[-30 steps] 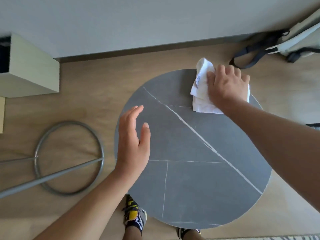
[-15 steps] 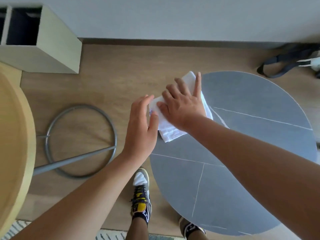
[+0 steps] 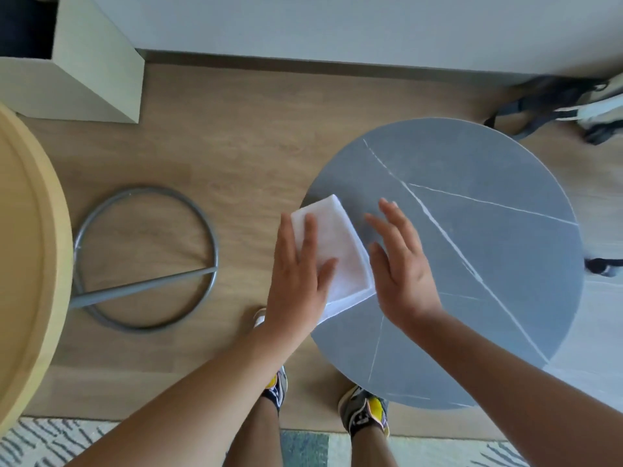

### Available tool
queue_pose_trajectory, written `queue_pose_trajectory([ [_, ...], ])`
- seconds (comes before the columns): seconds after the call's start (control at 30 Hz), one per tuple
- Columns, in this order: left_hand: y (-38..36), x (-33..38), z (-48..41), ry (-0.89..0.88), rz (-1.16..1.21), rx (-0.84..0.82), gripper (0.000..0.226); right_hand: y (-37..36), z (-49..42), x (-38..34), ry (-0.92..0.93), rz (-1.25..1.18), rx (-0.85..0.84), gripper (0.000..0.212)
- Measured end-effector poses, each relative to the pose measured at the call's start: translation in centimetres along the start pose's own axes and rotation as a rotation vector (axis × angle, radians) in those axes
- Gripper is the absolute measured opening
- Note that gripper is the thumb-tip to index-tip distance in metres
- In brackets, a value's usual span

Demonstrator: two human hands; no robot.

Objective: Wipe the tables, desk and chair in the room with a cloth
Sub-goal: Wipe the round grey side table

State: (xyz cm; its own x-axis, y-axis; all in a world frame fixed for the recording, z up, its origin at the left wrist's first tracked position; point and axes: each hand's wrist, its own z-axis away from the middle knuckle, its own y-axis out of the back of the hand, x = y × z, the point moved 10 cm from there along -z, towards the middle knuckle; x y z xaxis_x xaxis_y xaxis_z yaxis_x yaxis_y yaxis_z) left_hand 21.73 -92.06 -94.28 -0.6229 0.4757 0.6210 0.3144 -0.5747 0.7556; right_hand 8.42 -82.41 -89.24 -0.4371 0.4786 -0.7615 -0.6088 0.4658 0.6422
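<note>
A folded white cloth [image 3: 337,244] lies on the left edge of the round grey table [image 3: 488,264], whose top has thin white veins. My left hand [image 3: 296,281] rests flat on the cloth, fingers straight, pressing it against the tabletop. Just right of the cloth is my right hand [image 3: 401,264], its fingers spread and straight, holding nothing. Whether it touches the tabletop is unclear.
A round light-wood table [image 3: 30,264] fills the left edge, with its grey metal ring base [image 3: 145,261] on the wooden floor. A pale cabinet [image 3: 94,72] stands at the back left. A bag with dark straps [image 3: 573,106] lies at the back right. A patterned rug [image 3: 67,439] borders my feet.
The cloth was wiped from the table's far side to its left edge. My right hand has come off it and my left hand now presses it.
</note>
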Motion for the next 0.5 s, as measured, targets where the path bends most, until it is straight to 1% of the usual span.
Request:
queue_pose_trajectory([
  [0.1,-0.8,-0.3,4.0,0.01,-0.085,0.04,0.077,2.7,0.8,1.6,-0.067,0.01,0.063,0.041],
  [0.17,-1.1,0.2,6.7,0.017,-0.197,0.049,0.079,4.2,1.3,2.1,-0.065,0.019,0.1,0.041],
  [0.23,-1.5,1.0,9.0,0.024,-0.332,0.055,0.075,5.5,1.8,2.5,-0.069,0.008,0.137,0.043],
  [0.37,-4.4,2.6,11.8,-0.037,-0.469,-0.039,0.072,8.2,3.4,3.8,-0.052,-0.023,0.199,0.05],
  [0.5,-6.8,4.6,13.4,-0.14,-0.572,-0.118,0.072,11.1,5.2,6.4,-0.027,-0.01,0.249,0.051],
])
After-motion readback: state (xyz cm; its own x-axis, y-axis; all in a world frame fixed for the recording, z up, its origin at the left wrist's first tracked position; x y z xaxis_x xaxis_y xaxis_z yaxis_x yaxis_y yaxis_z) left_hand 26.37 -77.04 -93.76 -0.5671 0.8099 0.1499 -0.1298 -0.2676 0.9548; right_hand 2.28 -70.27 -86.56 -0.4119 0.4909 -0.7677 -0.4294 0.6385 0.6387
